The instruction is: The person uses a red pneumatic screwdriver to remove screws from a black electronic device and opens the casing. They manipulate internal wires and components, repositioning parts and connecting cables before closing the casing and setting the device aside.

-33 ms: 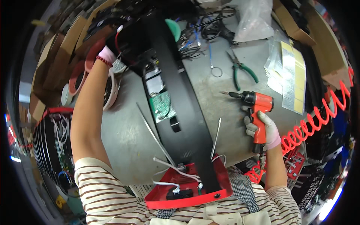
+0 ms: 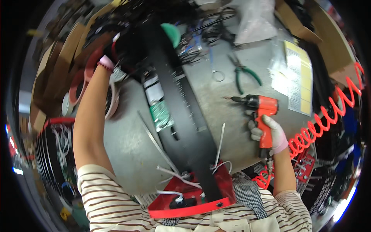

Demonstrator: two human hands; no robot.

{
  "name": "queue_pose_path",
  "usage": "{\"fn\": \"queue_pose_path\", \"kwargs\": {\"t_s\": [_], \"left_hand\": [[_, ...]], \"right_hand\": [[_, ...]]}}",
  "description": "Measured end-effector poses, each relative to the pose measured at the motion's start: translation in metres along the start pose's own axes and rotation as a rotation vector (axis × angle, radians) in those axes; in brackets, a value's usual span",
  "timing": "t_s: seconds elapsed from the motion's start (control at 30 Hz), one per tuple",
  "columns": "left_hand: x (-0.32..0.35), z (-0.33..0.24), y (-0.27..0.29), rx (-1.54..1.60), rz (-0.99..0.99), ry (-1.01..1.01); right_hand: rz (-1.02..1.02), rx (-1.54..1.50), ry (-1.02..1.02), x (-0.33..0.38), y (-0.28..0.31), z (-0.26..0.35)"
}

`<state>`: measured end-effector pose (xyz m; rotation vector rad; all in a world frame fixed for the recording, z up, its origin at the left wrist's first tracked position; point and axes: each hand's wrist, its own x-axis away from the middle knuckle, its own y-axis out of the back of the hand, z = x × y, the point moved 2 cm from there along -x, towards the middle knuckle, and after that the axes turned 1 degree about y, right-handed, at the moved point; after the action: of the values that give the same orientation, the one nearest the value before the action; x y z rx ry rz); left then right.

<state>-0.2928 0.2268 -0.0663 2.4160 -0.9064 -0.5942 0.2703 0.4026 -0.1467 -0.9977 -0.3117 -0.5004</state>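
A long black metal panel (image 2: 185, 123) lies slanted across the grey workbench (image 2: 127, 147), from the far left toward my chest. Its near end carries a red bracket (image 2: 193, 205) with white wires (image 2: 174, 174) coming out of it. My left hand (image 2: 121, 48), in a dark glove with a pink cuff, grips the panel's far end. On the right, my right hand (image 2: 270, 133), in a pale glove, is closed around the handle of an orange-red air screwdriver (image 2: 259, 106). The screwdriver's bit points left toward the panel without touching it.
A red coiled air hose (image 2: 328, 120) runs off to the right. Green-handled pliers (image 2: 245, 73), a plastic bag (image 2: 255, 19) and a yellow sheet (image 2: 297, 77) lie at the back right. Tape rolls (image 2: 77, 91) and cardboard boxes (image 2: 58, 65) crowd the left.
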Motion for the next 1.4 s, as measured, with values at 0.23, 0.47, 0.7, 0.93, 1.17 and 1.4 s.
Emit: {"fn": "queue_pose_path", "kwargs": {"t_s": [0.23, 0.47, 0.7, 0.93, 1.17, 1.4], "left_hand": [[-0.056, 0.055, -0.006, -0.21, 0.105, -0.051], [-0.085, 0.061, -0.049, -0.206, 0.178, -0.034], [-0.063, 0.07, -0.028, -0.157, 0.175, -0.038], [-0.039, 0.076, -0.014, -0.115, 0.176, -0.05], [-0.018, 0.086, 0.02, 0.276, 0.333, -0.11], [0.094, 0.032, 0.106, 0.944, 0.435, -0.006]], "right_hand": [[-0.111, 0.152, -0.087, -0.012, 0.016, 0.006], [-0.1, 0.21, 0.021, 0.012, -0.007, 0.016], [0.024, 0.126, -0.005, -0.001, 0.004, 0.007], [0.01, 0.109, -0.019, 0.004, -0.002, 0.011], [-0.015, 0.189, -0.023, -0.003, 0.004, 0.01], [-0.031, 0.164, -0.015, 0.003, -0.006, 0.011]]}}
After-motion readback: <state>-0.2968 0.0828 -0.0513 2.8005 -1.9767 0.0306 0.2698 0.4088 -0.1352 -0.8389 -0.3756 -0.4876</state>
